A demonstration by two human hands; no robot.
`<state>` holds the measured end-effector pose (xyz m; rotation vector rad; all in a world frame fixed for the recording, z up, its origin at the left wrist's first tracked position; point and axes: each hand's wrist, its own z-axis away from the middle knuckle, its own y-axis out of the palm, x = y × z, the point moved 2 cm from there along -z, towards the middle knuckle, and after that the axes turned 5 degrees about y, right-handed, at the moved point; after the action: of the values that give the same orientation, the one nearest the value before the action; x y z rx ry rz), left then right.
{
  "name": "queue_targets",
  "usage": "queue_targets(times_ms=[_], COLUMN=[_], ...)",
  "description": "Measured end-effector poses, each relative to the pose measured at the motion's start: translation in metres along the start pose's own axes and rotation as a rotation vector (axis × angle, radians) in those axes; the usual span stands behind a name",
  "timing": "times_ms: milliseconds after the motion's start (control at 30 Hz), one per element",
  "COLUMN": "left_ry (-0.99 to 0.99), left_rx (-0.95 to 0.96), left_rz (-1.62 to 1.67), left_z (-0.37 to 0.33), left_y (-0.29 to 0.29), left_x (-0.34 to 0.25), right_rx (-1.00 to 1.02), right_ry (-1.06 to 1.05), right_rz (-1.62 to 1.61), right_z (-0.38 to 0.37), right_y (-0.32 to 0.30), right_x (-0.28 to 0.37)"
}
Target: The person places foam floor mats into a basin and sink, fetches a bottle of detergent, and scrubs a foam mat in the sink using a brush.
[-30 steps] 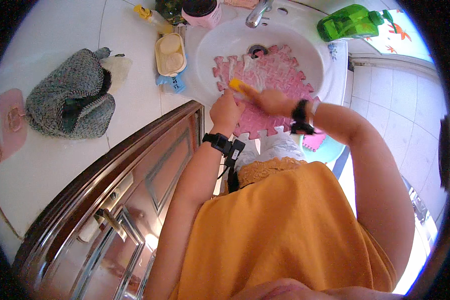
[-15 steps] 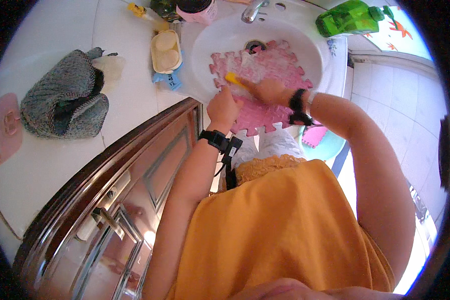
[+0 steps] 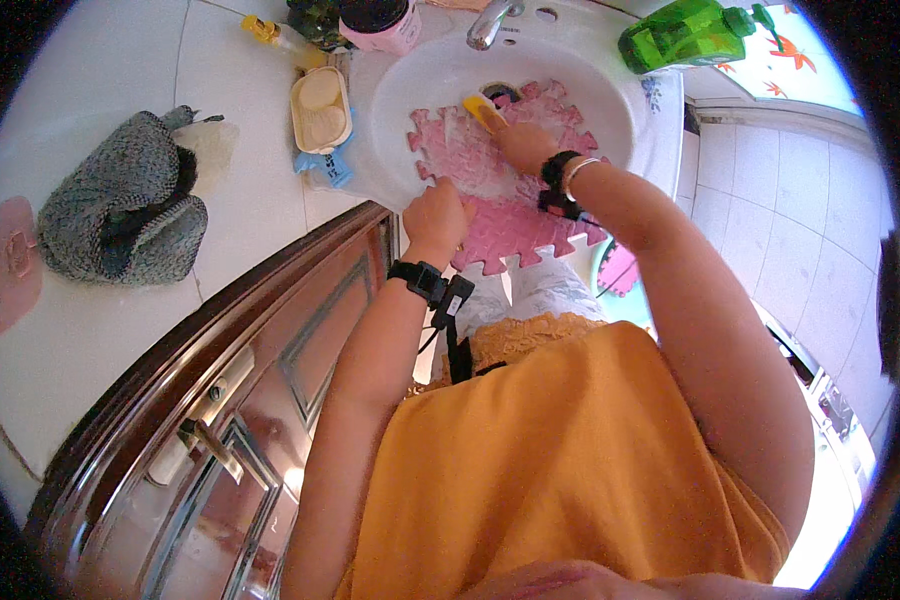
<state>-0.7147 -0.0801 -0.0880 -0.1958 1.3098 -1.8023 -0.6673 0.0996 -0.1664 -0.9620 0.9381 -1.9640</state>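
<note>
Mat (image 3: 515,228): pink, tooth-edged, lying in the basin (image 3: 385,120) and running over its near rim toward the wearer. Whitish wet film on its upper part; lower toothed edge sits above the pale trousers (image 3: 550,287).

Right hand (image 3: 526,147): closed around a yellow tool (image 3: 483,112), fingers wrapped on it, tip pointing up and left. Tool is over the upper mat, just beside the drain (image 3: 502,94); its underside is hidden.

Left hand (image 3: 438,218): fingers curled in, at the left edge of the mat by the near rim. Cannot tell whether it pinches that edge; the hand covers it. Hands are apart, right one farther up.

Surroundings: tap (image 3: 493,26) above the basin. Green bottle (image 3: 685,38) at far right corner. Left of the basin, soap dish (image 3: 322,108) with two pale bars, blue packet (image 3: 325,167) just below it. Grey cloth (image 3: 110,205) bunched farther left. Second pink piece (image 3: 620,270) in a turquoise tub (image 3: 599,268), lower right of the basin.
</note>
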Motion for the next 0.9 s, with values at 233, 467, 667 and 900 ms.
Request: queue_targets(times_ms=[233, 467, 667, 900], left_ry=[-0.036, -0.031, -0.040, -0.072], left_rx=[-0.033, -0.015, -0.005, 0.014], left_rz=[0.027, 0.003, 0.006, 0.013], left_z=[0.004, 0.001, 0.001, 0.012], left_y=[0.003, -0.001, -0.006, -0.017], left_x=[0.005, 0.005, 0.007, 0.008], right_rx=[0.314, -0.021, 0.152, 0.007], right_ry=[-0.054, -0.011, 0.059, 0.017], right_rz=[0.137, 0.248, 0.059, 0.121], right_z=[0.079, 0.020, 0.064, 0.071], right_y=[-0.049, -0.009, -0.047, -0.030], right_x=[0.022, -0.011, -0.037, -0.012])
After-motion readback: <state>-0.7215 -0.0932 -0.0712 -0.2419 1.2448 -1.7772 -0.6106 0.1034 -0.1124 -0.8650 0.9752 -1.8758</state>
